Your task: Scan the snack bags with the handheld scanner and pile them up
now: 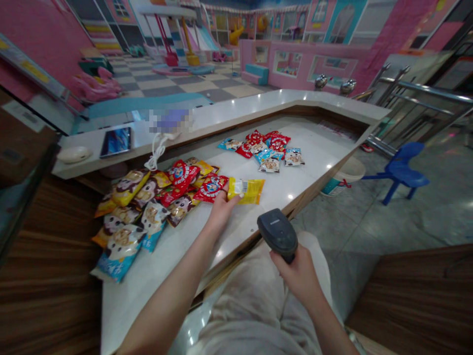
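Note:
My left hand (222, 199) is closed on a yellow snack bag (252, 191), its thumb on the near edge, with a barcode label facing up. Right beside those fingers lies a red snack bag (210, 189), at the edge of a pile of yellow, red and blue bags (148, 192) on the white counter (236, 224). My right hand (299, 268) grips a dark barcode scanner (278, 231) by its handle, above my lap. The scanner's head points toward the yellow bag, a short way apart from it.
A smaller group of red and blue bags (266, 149) lies farther back on the counter. On the raised ledge are a tablet-like device (116, 142), a white cable (158, 150) and a pale rounded object (74, 155). A bucket (347, 172) and a blue chair (404, 170) stand at the right.

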Tool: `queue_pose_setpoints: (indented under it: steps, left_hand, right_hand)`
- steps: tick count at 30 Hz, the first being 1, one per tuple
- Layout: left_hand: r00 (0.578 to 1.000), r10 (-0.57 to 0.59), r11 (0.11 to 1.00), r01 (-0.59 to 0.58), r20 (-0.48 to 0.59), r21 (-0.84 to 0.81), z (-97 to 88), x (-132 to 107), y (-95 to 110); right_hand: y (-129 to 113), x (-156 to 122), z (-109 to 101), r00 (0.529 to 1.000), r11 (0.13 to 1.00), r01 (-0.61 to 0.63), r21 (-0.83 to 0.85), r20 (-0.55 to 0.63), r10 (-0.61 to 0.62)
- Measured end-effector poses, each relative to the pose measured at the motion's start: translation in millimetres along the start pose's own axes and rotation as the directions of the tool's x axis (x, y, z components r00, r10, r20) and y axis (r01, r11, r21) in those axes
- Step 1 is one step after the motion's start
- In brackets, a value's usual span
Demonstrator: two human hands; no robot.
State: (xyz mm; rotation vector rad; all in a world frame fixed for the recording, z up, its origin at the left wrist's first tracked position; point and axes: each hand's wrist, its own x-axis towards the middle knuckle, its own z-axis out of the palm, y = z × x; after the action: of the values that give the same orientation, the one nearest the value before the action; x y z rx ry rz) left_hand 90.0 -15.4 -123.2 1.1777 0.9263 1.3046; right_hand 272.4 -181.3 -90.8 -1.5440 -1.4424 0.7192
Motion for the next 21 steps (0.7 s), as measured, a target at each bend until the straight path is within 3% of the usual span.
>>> queue_pose_setpoints:
  steps: [2, 3, 5, 7, 8, 10, 12, 15, 18, 21]
  left_hand:
    - [0.982, 0.18, 0.949, -0.16, -0.051, 0.271, -8.2, 0, 17]
    - [0.959, 0.279, 0.868, -0.232, -0.046, 0.44, -14.6, 0, 26]
    - [0.905, 0.425, 0.607, -0.304, 0.023, 0.735, -31.6, 2, 39]
    - [0.888, 0.451, 0.369, -0.278, 0.091, 0.887, -51.5, 4, 44]
    - [0.895, 0.431, 0.297, -0.256, 0.111, 0.92, -60.8, 5, 44]
    - [0.919, 0.368, 0.22, -0.235, 0.143, 0.947, -74.3, 6, 39]
    - [0.925, 0.338, 0.185, -0.247, 0.174, 0.951, -75.9, 6, 33]
    - [0.91, 0.368, 0.19, -0.273, 0.189, 0.943, -51.4, 10, 29]
    - [0.899, 0.348, 0.289, -0.374, 0.267, 0.881, -5.7, 30, 21]
    - [0.879, 0.275, 0.354, -0.469, 0.389, 0.809, 41.4, 66, 1]
  right_hand:
    - [2, 0, -3, 1.0, 1.0, 0.011, -0.005, -0.016, -0.011]
    - [3, 0, -4, 1.0, 1.0, 0.01, -0.002, -0.017, -0.01]
    - [6, 0, -6, 1.0, 1.0, -0.007, 0.013, -0.012, 0.007]
    - [8, 0, -7, 1.0, 0.999, -0.027, 0.024, -0.012, 0.027]
    - [9, 0, -7, 0.999, 0.999, -0.035, 0.026, -0.014, 0.035]
    - [11, 1, -8, 0.999, 0.999, -0.045, 0.025, -0.017, 0.045]
    - [13, 2, -10, 0.999, 0.999, -0.045, 0.017, -0.021, 0.046]
    - [16, 4, -12, 0.999, 0.999, -0.034, -0.001, -0.038, 0.034]
    - [19, 7, -14, 0.998, 0.999, -0.033, -0.005, -0.045, 0.033]
    - [21, 8, -15, 0.998, 0.999, -0.043, -0.001, -0.042, 0.043]
